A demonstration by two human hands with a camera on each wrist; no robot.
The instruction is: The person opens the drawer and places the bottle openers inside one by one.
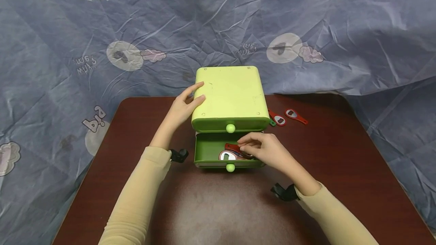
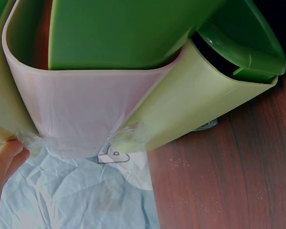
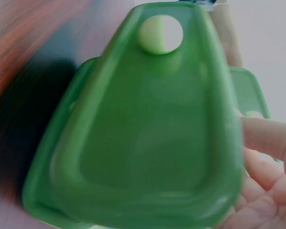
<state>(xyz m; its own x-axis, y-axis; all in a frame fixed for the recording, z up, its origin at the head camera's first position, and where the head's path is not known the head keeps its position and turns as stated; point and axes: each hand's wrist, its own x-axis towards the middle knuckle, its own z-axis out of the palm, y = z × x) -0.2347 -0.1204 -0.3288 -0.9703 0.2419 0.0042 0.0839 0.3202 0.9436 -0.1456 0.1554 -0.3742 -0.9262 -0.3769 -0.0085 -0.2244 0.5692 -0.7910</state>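
A small two-drawer cabinet (image 1: 231, 93) with a yellow-green top stands mid-table in the head view. My left hand (image 1: 184, 105) rests along its left side, thumb and fingertips on the top, fingers fairly straight. The lower drawer (image 1: 207, 148) is pulled out; red bottle openers (image 1: 227, 155) with white oval heads lie inside toward its right. Over the drawer's right part is my right hand (image 1: 267, 148), thumb and fingertips close together beside a red handle. I cannot tell if they pinch it. The right wrist view shows a drawer front (image 3: 148, 119) covering part of that hand (image 3: 262, 176).
More bottle openers (image 1: 296, 116) lie on the table (image 1: 327, 154) right of the cabinet, one partly behind its edge with a green piece. A round knob (image 1: 230, 128) sticks out from the upper drawer. Blue printed cloth (image 1: 231, 29) hangs behind the table.
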